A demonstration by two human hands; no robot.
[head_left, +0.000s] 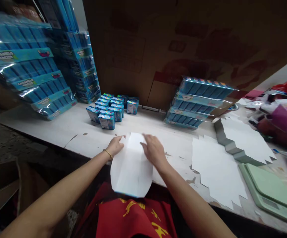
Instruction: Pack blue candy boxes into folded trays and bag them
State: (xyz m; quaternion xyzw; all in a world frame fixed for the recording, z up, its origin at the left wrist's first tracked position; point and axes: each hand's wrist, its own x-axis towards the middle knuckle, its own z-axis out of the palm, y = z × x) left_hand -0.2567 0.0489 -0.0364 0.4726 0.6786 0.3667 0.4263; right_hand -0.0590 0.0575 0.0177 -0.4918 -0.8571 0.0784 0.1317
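Note:
A white die-cut cardboard sheet, partly bent up along its long creases, is held in front of my body at the table's near edge. My left hand is closed on its far left side. At the far right side, my right hand grips the sheet with bent fingers; motion smears their tips a little. Beyond the hands, several small blue boxes are grouped on the table.
Wrapped stacks of blue display packs stand at left and right, before a big brown carton. Flat white cardboard blanks, a thicker pile of blanks and a pale green scale lie at right.

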